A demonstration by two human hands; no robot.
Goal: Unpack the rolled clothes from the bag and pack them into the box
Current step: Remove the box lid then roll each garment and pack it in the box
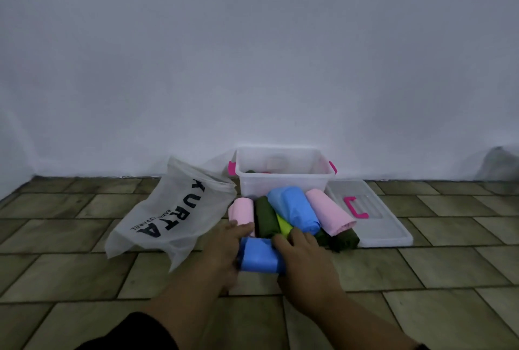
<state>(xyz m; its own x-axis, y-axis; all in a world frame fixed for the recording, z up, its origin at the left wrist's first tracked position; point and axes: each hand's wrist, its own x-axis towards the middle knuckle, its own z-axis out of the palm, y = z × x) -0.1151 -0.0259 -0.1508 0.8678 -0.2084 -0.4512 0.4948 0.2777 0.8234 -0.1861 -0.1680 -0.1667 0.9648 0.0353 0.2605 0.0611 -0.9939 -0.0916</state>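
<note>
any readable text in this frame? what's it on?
"KURTA": large black letters on the white bag, lying on the floor and reading upside down from this view.
Smaller black line beside it on the same bag: too blurred to read for certain.
Clear box, lid, rolled clothes: no text visible.

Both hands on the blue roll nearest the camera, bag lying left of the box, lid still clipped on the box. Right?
Not the lid: the head view shows it off, flat on the floor right of the open box. The rest holds: left hand and right hand on the blue roll, bag left.
</note>
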